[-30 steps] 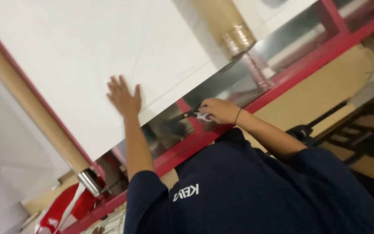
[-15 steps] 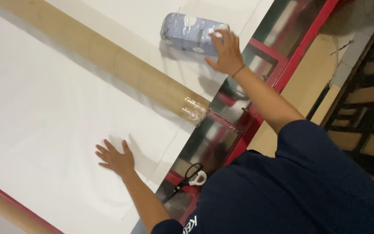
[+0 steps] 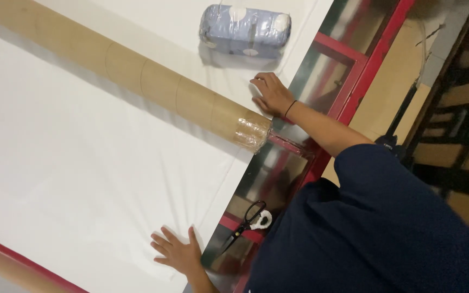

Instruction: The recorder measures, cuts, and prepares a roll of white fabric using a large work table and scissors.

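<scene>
On the white fabric (image 3: pixel 82 163) both hands lie flat, fingers spread — left hand (image 3: pixel 177 252) near scissors (image 3: pixel 248 220), right hand (image 3: pixel 271 95) beside the tube (image 3: pixel 137 76). Uneven pressing could wrinkle it.

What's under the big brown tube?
The cardboard tube lies on a white sheet spread over the table. The sheet covers the tabletop there, so nothing below it shows. Both hands press flat on the same sheet.
</scene>
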